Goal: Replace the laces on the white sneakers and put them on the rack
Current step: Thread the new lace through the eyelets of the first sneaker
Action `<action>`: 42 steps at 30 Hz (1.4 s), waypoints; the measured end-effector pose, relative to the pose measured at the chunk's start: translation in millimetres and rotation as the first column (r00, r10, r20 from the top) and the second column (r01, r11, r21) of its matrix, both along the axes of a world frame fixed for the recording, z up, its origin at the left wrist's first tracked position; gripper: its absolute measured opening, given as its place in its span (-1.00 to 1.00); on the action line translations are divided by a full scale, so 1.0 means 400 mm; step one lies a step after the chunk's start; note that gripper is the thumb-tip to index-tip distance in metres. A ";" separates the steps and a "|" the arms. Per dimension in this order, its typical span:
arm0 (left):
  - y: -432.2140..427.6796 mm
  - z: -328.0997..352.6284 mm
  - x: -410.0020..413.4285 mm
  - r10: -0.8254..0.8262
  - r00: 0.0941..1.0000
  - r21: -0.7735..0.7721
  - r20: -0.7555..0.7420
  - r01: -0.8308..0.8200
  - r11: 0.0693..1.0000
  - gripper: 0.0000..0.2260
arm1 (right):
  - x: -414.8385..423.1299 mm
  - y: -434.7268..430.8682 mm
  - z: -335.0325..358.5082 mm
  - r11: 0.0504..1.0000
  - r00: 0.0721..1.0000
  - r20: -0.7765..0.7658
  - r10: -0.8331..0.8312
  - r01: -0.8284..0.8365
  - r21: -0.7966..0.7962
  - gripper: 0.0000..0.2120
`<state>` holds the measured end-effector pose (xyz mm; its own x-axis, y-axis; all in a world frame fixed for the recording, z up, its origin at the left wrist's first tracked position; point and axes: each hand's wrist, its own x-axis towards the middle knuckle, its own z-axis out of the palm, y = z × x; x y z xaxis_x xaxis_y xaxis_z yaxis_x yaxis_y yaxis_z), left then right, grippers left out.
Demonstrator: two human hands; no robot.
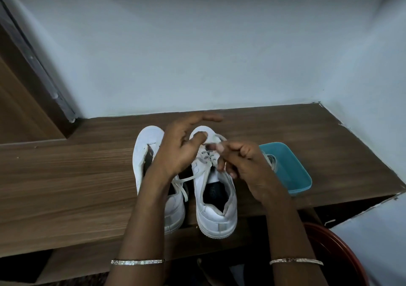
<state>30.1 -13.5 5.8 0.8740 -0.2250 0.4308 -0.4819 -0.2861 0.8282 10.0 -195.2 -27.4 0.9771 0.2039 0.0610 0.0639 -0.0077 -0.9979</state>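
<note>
From the head view, two white sneakers stand side by side on the wooden desk (77, 176), toes toward the wall. The left sneaker (149, 151) has no lace in its eyelets. Over the right sneaker (216, 200), the left hand (180, 149) is spread with fingers loosely open, while the right hand (243, 165) pinches the white lace (217, 138) near the toe. A teal tray (290, 171) sits just right of the shoes
</note>
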 end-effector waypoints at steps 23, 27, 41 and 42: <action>0.049 -0.057 0.014 0.024 0.969 0.176 -0.245 0.020 0.984 -0.97 | -0.013 -0.019 -0.018 0.977 0.975 0.067 -0.213 0.211 0.025 -0.90; 0.052 -0.047 0.011 0.037 0.962 0.162 -0.272 0.008 0.987 -0.97 | -0.016 -0.025 -0.042 0.945 0.986 0.101 -0.131 0.154 -0.288 -0.75; 0.020 -0.074 -0.018 0.113 0.979 0.339 -0.172 -0.049 0.939 -0.94 | -0.026 -0.019 -0.071 0.913 0.968 0.140 -0.206 0.242 -0.328 -0.93; 0.017 -0.074 -0.022 0.116 0.980 0.340 -0.159 -0.056 0.939 -0.94 | -0.026 -0.020 -0.071 0.914 0.967 0.139 -0.211 0.246 -0.324 -0.94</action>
<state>21.3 -6.5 -23.9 0.9507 -0.2496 0.1840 -0.3003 -0.5933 0.7469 -0.5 -203.0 -56.0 0.9920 0.0009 0.1265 0.1180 -0.3672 -0.9226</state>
